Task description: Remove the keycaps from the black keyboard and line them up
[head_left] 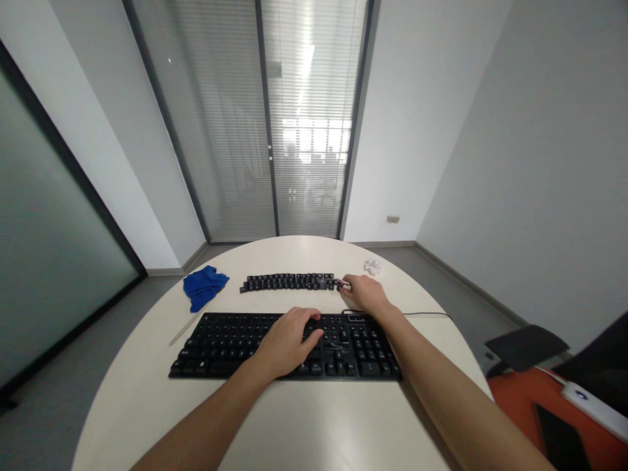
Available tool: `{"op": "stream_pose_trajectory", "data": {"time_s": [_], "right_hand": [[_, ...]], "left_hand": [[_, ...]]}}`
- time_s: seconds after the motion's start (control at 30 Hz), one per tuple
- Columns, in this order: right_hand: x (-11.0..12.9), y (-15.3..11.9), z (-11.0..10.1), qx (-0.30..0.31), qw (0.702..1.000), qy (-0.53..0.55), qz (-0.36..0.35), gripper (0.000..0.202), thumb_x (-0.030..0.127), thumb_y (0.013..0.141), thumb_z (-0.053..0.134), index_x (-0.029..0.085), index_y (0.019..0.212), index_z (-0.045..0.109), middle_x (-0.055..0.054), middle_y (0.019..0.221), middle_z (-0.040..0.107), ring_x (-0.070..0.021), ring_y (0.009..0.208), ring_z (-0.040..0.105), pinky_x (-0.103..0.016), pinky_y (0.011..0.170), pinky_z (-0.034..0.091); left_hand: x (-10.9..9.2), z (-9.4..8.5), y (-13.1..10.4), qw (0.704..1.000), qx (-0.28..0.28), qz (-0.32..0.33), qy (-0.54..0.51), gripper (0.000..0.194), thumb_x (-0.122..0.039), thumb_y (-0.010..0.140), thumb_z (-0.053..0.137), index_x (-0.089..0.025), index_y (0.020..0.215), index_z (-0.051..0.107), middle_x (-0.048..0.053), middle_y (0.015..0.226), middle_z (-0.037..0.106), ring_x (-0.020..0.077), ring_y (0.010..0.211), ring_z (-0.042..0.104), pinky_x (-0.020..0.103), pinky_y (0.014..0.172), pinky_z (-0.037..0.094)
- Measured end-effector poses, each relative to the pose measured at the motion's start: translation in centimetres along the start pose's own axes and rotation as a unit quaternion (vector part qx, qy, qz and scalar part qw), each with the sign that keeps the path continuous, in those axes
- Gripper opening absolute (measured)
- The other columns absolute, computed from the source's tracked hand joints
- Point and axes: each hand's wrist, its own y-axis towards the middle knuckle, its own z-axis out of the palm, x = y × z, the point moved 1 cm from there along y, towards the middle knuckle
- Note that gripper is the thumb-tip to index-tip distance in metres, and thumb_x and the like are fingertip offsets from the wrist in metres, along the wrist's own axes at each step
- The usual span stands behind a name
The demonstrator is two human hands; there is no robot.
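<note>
1. Left hand point(288, 339): centre of frame, lying over the middle of the black keyboard point(230, 333). Thumb and index finger apart; tips at the keys. Other fingers partly hidden, can't tell their exact spacing.
2. Right hand point(366, 292): right of centre, beyond the keyboard's far edge, at the right end of the loose keycaps point(287, 282). Fingers together, clamped on a small thin tool point(343, 282), metallic-looking; too small for more detail. Forearm crosses the keyboard's right end.
3. Keyboard: lower centre of frame, flat on table, long side running left-right. Thin cable point(426, 313) shows past the right forearm, running to the table's right edge.
4. Keycaps: black, packed in slightly curved rows, mid-frame, beyond the keyboard and apart from it. Tool tip near the right end; contact can't be told.
5. Blue cloth point(203, 288): crumpled, left of the keycaps. Pale thin stick point(186, 327) slants from beside it toward lower left, left of the keyboard.
6. Crumpled white piece point(372, 266): just beyond the right hand, near the table's far right edge. Material unclear.
7. Table point(338, 418): cream, rounded top, under all of the above.
8. Background: glass panels with blinds point(309, 85), upper centre; orange seat point(520, 405), lower right, white device point(593, 409) on it.
</note>
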Motion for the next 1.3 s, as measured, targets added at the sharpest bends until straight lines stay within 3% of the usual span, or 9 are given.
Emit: {"op": "stream_pose_trajectory", "data": {"time_s": [0.43,0.53,0.63,0.77,0.8,0.9,0.97,1.1,1.3], "right_hand": [[0.5,-0.5,-0.2,-0.032,0.999,0.022,-0.013,0.034,0.043,0.093,0.052,0.026,0.118,0.064,-0.010,0.093,0.074,-0.0242,0.087,0.068,-0.028,0.069,0.044],[0.5,-0.8,-1.8,-0.056,0.997,0.045,-0.010,0.039,0.050,0.096,0.044,0.023,0.114,0.067,-0.011,0.090,0.074,-0.0243,0.085,0.068,-0.028,0.068,0.043],[0.8,-1.7,-4.3,-0.078,0.990,0.107,-0.043,0.048,0.047,0.100,0.033,0.017,0.098,0.070,-0.012,0.083,0.073,-0.0233,0.083,0.067,-0.028,0.073,0.043],[0.9,-3.9,-6.5,-0.132,0.952,0.263,-0.087,0.057,0.048,0.102,0.024,0.016,0.096,0.071,-0.009,0.087,0.070,-0.0200,0.084,0.064,-0.028,0.078,0.043],[0.9,-4.5,-6.5,-0.122,0.941,0.300,-0.097,0.058,0.049,0.102,0.024,0.016,0.095,0.072,-0.007,0.085,0.068,-0.0187,0.081,0.064,-0.027,0.076,0.044],[0.8,-5.9,-5.1,0.005,0.902,0.410,-0.137,0.055,0.054,0.099,0.032,0.015,0.095,0.070,-0.002,0.068,0.061,-0.0134,0.056,0.056,-0.024,0.058,0.044],[0.7,-6.2,-4.0,0.045,0.886,0.439,-0.143,0.050,0.055,0.095,0.042,0.015,0.082,0.068,0.000,0.060,0.058,-0.0127,0.053,0.054,-0.023,0.055,0.043],[0.8,-5.8,-3.0,0.066,0.875,0.452,-0.158,0.042,0.052,0.090,0.055,0.015,0.072,0.066,-0.001,0.061,0.061,-0.0139,0.057,0.058,-0.024,0.058,0.046],[1.3,-5.8,-3.4,0.086,0.883,0.421,-0.189,0.044,0.055,0.089,0.055,0.017,0.073,0.069,-0.003,0.066,0.067,-0.0152,0.059,0.061,-0.025,0.060,0.047]], "left_hand": [[0.0,-0.1,0.0,1.000,0.002,0.004,0.001,0.024,-0.029,0.091,0.054,-0.022,0.114,0.058,0.007,0.111,0.065,0.0235,0.105,0.059,0.040,0.095,0.047],[0.0,-0.1,0.1,1.000,0.001,0.001,0.002,0.023,-0.028,0.091,0.055,-0.021,0.113,0.059,0.007,0.110,0.065,0.0229,0.104,0.060,0.039,0.095,0.047],[-0.2,-0.2,0.0,1.000,0.000,0.009,0.006,0.026,-0.029,0.089,0.057,-0.020,0.113,0.060,0.008,0.110,0.066,0.0232,0.105,0.060,0.040,0.096,0.047],[-0.6,-0.5,-0.2,0.997,0.028,0.073,0.009,0.033,-0.030,0.086,0.062,-0.021,0.117,0.060,0.008,0.118,0.066,0.0236,0.111,0.057,0.041,0.102,0.044],[-0.7,-0.6,-0.2,0.996,0.036,0.085,0.011,0.033,-0.030,0.085,0.063,-0.022,0.118,0.061,0.008,0.120,0.065,0.0236,0.113,0.056,0.041,0.103,0.044],[-0.9,-0.6,-0.2,0.994,0.045,0.096,0.017,0.030,-0.031,0.086,0.063,-0.023,0.115,0.063,0.007,0.123,0.064,0.0233,0.117,0.055,0.042,0.106,0.043],[-0.9,-0.5,-0.2,0.995,0.043,0.092,0.021,0.027,-0.031,0.087,0.062,-0.023,0.112,0.065,0.007,0.124,0.064,0.0231,0.117,0.055,0.042,0.106,0.043],[-0.8,-0.4,-0.1,0.995,0.038,0.084,0.028,0.022,-0.029,0.087,0.061,-0.022,0.107,0.067,0.007,0.122,0.065,0.0226,0.115,0.056,0.042,0.104,0.044],[-0.7,-0.3,0.0,0.996,0.036,0.083,0.023,0.020,-0.028,0.087,0.061,-0.023,0.106,0.067,0.007,0.121,0.065,0.0231,0.114,0.057,0.043,0.104,0.045]]}}
